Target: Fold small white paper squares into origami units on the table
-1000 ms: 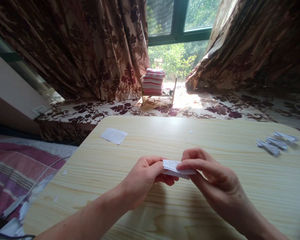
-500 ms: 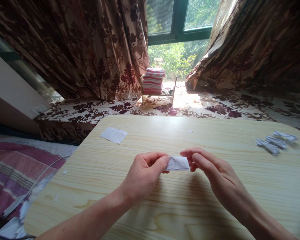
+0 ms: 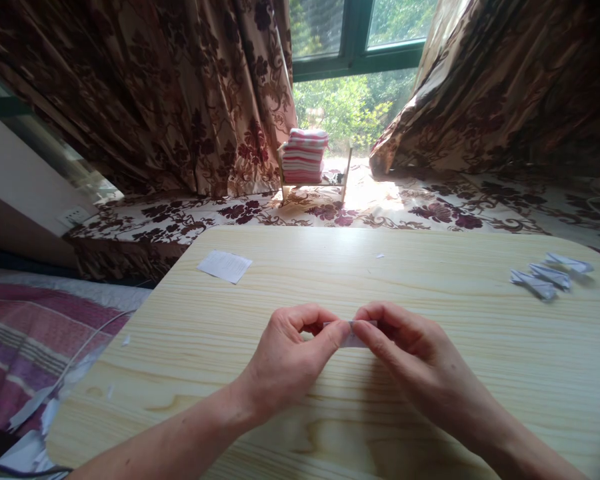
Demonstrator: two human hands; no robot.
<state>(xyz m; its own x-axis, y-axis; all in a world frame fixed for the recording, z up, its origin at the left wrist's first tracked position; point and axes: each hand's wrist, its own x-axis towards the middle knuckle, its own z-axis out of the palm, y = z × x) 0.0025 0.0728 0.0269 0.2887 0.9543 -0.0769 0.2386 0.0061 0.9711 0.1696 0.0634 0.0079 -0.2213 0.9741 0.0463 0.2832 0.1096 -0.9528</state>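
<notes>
Between both hands, above the table, is a small folded piece of white paper (image 3: 353,341). My left hand (image 3: 300,350) pinches it from the left, thumb in front and fingers behind. From the right, my right hand (image 3: 413,357) grips it the same way, and the two thumb tips nearly meet at its middle. Much of the paper is hidden by the thumbs and fingers. Several folded paper strips (image 3: 550,275) lie close together at the table's right. A flat rectangular sheet of printed paper (image 3: 225,267) rests at the far left of the table.
Tiny paper scraps (image 3: 379,256) dot the pale wooden table (image 3: 300,267). Beyond its far edge, a small rack holds folded striped towels (image 3: 304,157) on a ledge with flowered cloth. At the left are a striped bedcover (image 3: 25,333) and a white cable (image 3: 87,343).
My right hand has moved left and now pinches the folded paper beside my left thumb. The paper has turned so that less of its face shows.
</notes>
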